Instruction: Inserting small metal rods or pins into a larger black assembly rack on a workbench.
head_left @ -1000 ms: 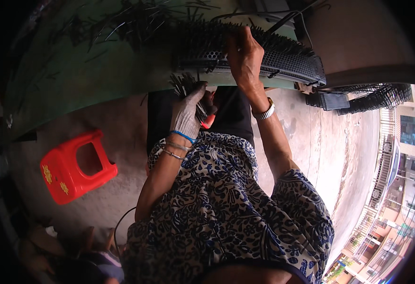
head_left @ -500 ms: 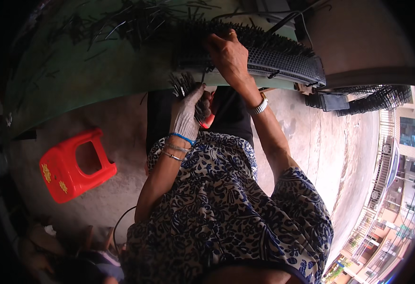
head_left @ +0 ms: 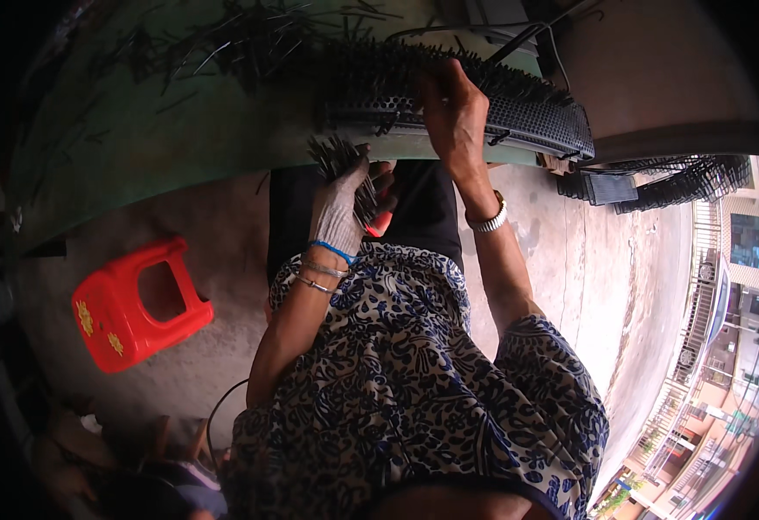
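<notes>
Since the earlier views the right hand [head_left: 450, 108] has been drawn leftward along the black perforated tray [head_left: 527, 121] at the far table edge, fingertips pinched among its pins, while a bundle of dark pins [head_left: 340, 160] is kept clasped in the left hand [head_left: 345, 204] just nearer.

Black perforated plastic tray [head_left: 527, 117] looks matt, pins [head_left: 340, 160] thin dull metal, red stool [head_left: 137, 303] glossy plastic, floor [head_left: 223, 225] rough concrete.
</notes>
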Demonstrator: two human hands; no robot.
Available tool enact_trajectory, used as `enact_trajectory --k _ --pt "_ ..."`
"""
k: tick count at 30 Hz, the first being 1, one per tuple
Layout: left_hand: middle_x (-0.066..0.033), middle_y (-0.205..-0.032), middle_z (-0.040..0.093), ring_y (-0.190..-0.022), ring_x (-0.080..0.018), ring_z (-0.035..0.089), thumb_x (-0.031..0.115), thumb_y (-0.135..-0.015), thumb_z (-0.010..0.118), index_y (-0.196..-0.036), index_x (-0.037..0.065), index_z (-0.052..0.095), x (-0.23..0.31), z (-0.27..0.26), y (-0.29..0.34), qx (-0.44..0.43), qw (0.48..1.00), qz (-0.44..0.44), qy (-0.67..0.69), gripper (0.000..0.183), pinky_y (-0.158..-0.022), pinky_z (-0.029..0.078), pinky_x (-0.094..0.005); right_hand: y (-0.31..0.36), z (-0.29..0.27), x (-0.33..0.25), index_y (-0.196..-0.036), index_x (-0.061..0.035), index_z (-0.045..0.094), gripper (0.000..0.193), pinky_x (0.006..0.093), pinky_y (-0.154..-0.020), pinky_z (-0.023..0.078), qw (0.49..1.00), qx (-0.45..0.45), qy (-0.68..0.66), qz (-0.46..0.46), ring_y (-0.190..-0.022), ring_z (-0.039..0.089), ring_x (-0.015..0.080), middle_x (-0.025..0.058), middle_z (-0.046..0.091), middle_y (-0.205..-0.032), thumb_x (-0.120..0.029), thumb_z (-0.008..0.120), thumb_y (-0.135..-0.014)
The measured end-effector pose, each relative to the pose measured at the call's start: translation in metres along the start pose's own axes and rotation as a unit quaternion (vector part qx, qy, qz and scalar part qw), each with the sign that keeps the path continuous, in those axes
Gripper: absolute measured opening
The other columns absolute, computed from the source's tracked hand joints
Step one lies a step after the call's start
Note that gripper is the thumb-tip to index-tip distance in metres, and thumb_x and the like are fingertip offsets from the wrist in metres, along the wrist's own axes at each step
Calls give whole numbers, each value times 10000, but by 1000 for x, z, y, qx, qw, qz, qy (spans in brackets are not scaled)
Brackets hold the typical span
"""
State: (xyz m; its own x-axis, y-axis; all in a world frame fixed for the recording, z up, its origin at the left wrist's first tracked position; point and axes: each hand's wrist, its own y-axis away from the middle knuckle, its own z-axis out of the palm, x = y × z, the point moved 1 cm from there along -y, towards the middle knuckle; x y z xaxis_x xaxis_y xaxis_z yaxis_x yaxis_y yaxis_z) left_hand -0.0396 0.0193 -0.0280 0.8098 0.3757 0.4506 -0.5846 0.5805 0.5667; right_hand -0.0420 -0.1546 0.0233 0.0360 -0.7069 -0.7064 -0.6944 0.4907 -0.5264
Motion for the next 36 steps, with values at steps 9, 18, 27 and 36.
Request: enact_trajectory --k 9,18,27,36 --pt "-51 -761 665 -551 -114 587 217 -902 674 -951 24 685 -2 -13 2 -12 999 25 -39 200 -454 454 -238 7 34 11 -905 -42 609 48 328 -582 467 997 -34 32 -57 -624 579 248 123 590 -723 -66 634 -872" --pt "-45 -797 685 -535 -93 573 234 -901 677 -986 50 691 2 -2 8 11 998 18 -63 203 -449 445 -221 22 8 5 -1072 -75 686 216 297 -637 490 974 -218 65 13 -716 625 173 84 669 -849 -186 668 -887" --pt "-50 -867 710 -662 -150 657 242 -905 669 -998 77 677 0 5 2 -13 999 -10 -30 189 -530 504 -284 15 -16 -10 -968 5 596 85 240 -589 479 968 -168 -136 127 -649 616 98 65 669 -813 -62 602 -917" --pt "-37 -808 694 -637 -170 655 243 -894 686 -973 76 683 -2 9 -3 14 999 -19 -32 185 -552 520 -309 -6 13 15 -950 -20 518 81 269 -540 479 994 51 55 -74 -598 643 179 96 645 -721 9 581 -908"
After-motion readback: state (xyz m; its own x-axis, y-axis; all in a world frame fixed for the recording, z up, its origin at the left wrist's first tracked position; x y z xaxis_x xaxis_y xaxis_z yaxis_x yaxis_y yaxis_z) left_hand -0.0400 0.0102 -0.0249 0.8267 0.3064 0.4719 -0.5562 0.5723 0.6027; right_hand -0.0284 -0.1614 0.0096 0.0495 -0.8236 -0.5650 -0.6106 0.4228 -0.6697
